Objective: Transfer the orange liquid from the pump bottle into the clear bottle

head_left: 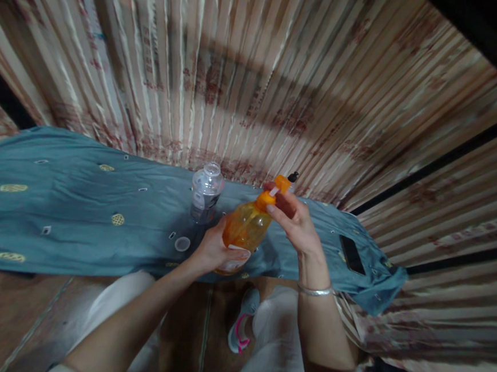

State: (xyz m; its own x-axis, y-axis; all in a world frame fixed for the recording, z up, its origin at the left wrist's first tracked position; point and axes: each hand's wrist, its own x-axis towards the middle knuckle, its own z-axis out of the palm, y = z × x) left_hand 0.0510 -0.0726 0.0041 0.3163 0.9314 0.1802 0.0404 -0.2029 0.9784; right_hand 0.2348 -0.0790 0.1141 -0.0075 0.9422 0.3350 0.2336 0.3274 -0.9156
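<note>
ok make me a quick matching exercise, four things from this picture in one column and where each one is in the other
1. orange bottle
2. clear bottle
3. phone
4. small round cap

a. lying flat on the blue cloth, right end
b. held in the left hand, right hand on its pump
c. standing behind the held bottle
d. lying on the cloth by the left hand

Pairs: 1-b, 2-c, 3-a, 4-d

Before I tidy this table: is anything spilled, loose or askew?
No spill shows. A small round cap lies loose on the blue cloth near the clear bottle. The left hand holds the orange pump bottle tilted.
</note>
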